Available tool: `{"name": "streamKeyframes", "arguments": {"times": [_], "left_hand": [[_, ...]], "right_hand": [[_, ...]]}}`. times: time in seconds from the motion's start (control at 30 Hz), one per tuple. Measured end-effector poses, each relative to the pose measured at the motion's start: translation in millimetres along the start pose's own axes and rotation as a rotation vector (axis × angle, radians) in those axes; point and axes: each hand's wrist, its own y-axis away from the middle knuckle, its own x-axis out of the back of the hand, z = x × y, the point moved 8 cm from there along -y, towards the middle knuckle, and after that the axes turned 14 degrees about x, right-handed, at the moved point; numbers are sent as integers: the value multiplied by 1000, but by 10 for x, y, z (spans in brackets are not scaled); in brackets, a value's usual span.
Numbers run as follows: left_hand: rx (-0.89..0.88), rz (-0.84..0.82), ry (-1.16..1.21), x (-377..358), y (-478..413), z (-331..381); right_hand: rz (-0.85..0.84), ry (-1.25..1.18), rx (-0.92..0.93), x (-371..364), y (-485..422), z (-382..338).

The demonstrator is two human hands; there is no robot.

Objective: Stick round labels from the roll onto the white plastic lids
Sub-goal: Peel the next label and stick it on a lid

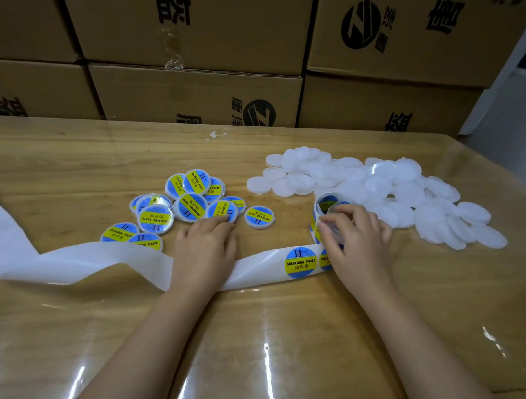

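Observation:
My right hand (pixel 356 242) curls its fingers round the label roll (pixel 326 206), which stands on edge at mid-table. The white backing strip (pixel 72 260) runs left from the roll, and a blue-and-yellow round label (pixel 300 262) sits on it. Lying flat, my left hand (pixel 206 251) presses on the strip, fingertips touching a labelled lid (pixel 223 211). Several labelled lids (pixel 192 203) lie in a loose heap left of centre. A pile of bare white plastic lids (pixel 377 186) spreads to the right of the roll.
The wooden table (pixel 265 335) has a glossy clear cover. Stacked cardboard boxes (pixel 194 96) form a wall along its far edge. A small white scrap (pixel 215 135) lies near that edge.

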Motion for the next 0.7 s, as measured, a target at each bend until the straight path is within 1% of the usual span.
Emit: {"name": "streamKeyframes", "arguments": {"times": [0.07,0.17,0.23,0.3,0.37,0.43,0.5,0.6,0.67,0.7], "left_hand": [[27,-18,-4,-26,-13,-32],[-10,-23,67,60,-23,43],[-128,-2,189,206,41,203],[-305,-17,268,297,189,399],[-443,-98,237,242,350,569],[-536,-147,174,145,462,675],[-550,-147,177,110,466,695],[-488,-142,203,91,413,638],[-476,-195,161,17,427,619],[-466,-235,135,-33,435,607]], "right_hand": [[-47,27,-51,-20,-1,82],[-143,74,-48,-78,10,136],[-158,81,-38,-76,9,133],[-165,97,-45,-70,1,128],[-171,133,-48,-69,-10,125],[-155,153,-51,-48,-13,113],[-117,151,-61,-7,-16,122],[-133,122,-76,-18,-19,168],[-82,-4,-66,-20,-42,161],[-14,-92,-81,21,-52,165]]}}
